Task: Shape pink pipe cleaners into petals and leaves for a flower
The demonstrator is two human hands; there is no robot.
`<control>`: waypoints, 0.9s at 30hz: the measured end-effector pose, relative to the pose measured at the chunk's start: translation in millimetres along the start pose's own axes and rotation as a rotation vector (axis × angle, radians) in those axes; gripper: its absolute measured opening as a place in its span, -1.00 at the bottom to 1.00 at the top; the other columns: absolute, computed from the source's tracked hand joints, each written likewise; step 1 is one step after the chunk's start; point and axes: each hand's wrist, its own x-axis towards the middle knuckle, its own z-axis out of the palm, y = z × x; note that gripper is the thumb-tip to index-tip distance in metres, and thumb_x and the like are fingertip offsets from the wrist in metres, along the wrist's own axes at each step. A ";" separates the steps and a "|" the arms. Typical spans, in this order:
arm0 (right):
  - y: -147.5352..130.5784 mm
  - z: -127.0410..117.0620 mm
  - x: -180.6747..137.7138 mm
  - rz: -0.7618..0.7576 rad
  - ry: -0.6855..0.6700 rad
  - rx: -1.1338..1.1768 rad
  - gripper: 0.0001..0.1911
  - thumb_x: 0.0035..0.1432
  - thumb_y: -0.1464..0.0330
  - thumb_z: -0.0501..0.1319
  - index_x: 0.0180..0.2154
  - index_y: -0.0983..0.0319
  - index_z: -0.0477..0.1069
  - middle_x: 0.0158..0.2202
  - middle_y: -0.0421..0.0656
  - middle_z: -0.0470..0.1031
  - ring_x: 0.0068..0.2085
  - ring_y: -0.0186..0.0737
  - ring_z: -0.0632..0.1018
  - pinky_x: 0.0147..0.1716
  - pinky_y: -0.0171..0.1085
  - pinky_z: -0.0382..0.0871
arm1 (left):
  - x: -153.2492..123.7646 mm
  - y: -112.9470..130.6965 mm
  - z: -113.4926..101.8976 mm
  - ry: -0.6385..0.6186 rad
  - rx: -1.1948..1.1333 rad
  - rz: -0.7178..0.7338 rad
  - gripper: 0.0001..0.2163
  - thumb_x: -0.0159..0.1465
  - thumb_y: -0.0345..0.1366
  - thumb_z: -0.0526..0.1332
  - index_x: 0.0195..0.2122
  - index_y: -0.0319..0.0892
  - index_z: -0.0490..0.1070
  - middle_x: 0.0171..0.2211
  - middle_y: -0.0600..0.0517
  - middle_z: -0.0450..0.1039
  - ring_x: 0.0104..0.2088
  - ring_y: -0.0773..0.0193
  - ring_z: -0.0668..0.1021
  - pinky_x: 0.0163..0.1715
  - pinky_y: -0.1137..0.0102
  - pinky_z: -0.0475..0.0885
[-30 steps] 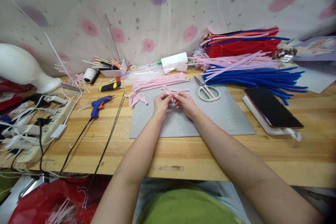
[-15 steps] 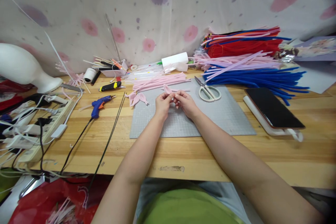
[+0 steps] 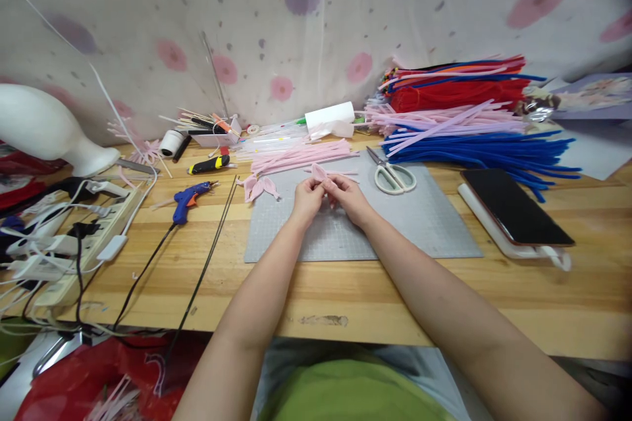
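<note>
Since the earlier frame, our pink petal (image 3: 318,172) has shifted slightly to the right, and it now stands above the point where our fingertips meet. Position of the petal: over the far half of the grey cutting mat (image 3: 415,230), tip pointing up and away from us. Our left hand (image 3: 309,200) is clamped on the petal's lower end with thumb and forefinger. Our right hand (image 3: 348,197) closes on the same end from the other side, its fingertips touching those of the left. Our fingers hide the exact contact points.

At the mat's far left corner, partly over its edge, we have a pink petal cluster (image 3: 261,189). Behind our hands lies a bundle of pink stems (image 3: 301,155), running crosswise. To the right of our right hand, the scissors (image 3: 394,177) rest on the mat, blades pointing away from us. Left of the mat, we find two thin dark rods (image 3: 212,247) lying lengthwise on the wooden table (image 3: 237,309). Farther left lies the blue glue gun (image 3: 186,202), nozzle towards the mat. Right of the mat, a phone (image 3: 516,206) rests on a white slab (image 3: 486,220).
</note>
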 end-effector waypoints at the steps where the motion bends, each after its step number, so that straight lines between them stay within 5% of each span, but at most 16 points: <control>1: 0.6 1.5 -0.1 0.012 0.003 0.042 -0.69 -0.12 0.12 0.24 -0.42 0.23 0.36 -0.58 -0.29 0.30 -0.61 -0.46 0.26 -0.65 -0.39 0.17 | -0.4 -0.5 -0.1 -0.008 -0.002 0.004 -0.94 0.00 -0.44 0.20 -0.59 -0.28 0.35 -0.69 0.16 0.25 -0.66 0.52 0.24 -0.61 0.54 0.14; 12: 3.4 9.2 2.7 0.073 0.098 0.227 -0.71 -0.26 0.19 0.32 -0.51 0.23 0.34 -0.63 -0.32 0.30 -0.59 -0.43 0.31 -0.59 -0.37 0.22 | -0.5 -3.9 5.6 0.005 -0.045 -0.035 -0.96 -0.02 -0.44 0.15 -0.57 -0.26 0.28 -0.72 0.19 0.19 -0.69 0.51 0.25 -0.68 0.55 0.12; 16: -3.2 -0.6 3.5 0.146 -0.009 0.194 -0.70 -0.22 0.17 0.29 -0.45 0.22 0.35 -0.57 -0.30 0.33 -0.54 -0.40 0.36 -0.54 -0.35 0.25 | 5.5 -2.4 -8.9 -0.145 -0.021 -0.100 -0.91 -0.04 -0.37 0.22 -0.51 -0.28 0.35 -0.67 0.14 0.29 -0.65 0.49 0.32 -0.60 0.52 0.21; 21: -8.8 -13.8 6.9 0.063 0.041 -0.078 -0.71 -0.17 0.17 0.25 -0.40 0.24 0.43 -0.51 -0.26 0.37 -0.55 -0.43 0.28 -0.60 -0.38 0.09 | 5.7 2.8 -26.6 -0.376 0.162 -0.194 -0.86 -0.06 -0.34 0.27 -0.51 -0.31 0.39 -0.57 0.01 0.42 -0.56 0.44 0.41 -0.48 0.49 0.29; 27: -2.3 -11.9 8.8 -0.121 0.219 -0.224 -0.82 -0.16 0.26 0.21 -0.59 0.25 0.32 -0.61 -0.29 0.27 -0.54 -0.41 0.25 -0.51 -0.34 0.12 | -2.3 1.0 -15.7 -0.243 0.180 -0.174 -0.80 -0.01 -0.21 0.26 -0.48 -0.26 0.38 -0.53 0.04 0.41 -0.50 0.40 0.47 -0.45 0.46 0.36</control>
